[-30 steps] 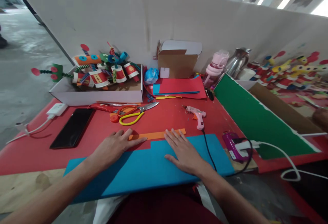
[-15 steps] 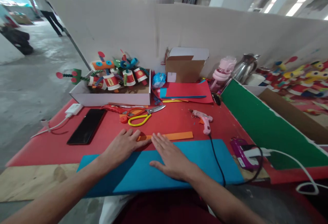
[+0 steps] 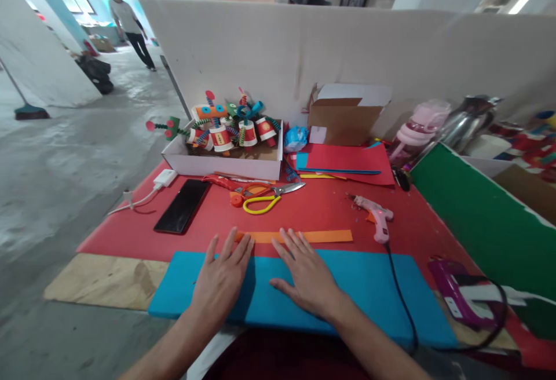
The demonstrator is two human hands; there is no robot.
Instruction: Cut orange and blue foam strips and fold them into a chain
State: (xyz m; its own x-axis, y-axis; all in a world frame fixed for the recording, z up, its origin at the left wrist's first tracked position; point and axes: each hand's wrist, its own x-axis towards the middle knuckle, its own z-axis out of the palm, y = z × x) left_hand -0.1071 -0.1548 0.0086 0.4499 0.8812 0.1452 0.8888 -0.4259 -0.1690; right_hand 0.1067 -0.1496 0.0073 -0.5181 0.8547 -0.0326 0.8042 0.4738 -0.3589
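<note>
On blue sheet [image 3: 347, 287]: L hand [image 3: 223, 278] & R hand [image 3: 308, 276] flat, fingers released; orange strip [image 3: 304, 236] just beyond.

blue sheet [image 3: 347, 293]: showing as plain turquoise-blue, no print.
orange strip [image 3: 304, 236]: lying at 12 o'clock of the blue sheet, showing flat orange.
counter [image 3: 321, 209]: wearing a red cover; bare tan wood is showing at its 9 o'clock end.
scissors [image 3: 264, 197]: showing one orange loop, one yellow loop and grey blades.
glue gun [image 3: 377, 218]: showing pale pink, trailing a black cord.
phone [image 3: 182, 214]: showing glossy black.
charger [image 3: 164, 178]: showing white, cable too.
white box [image 3: 217, 163]: holding red-and-white cups with blue, green and red trimmings.
green board [image 3: 482, 218]: showing solid green at 3 o'clock.
</note>
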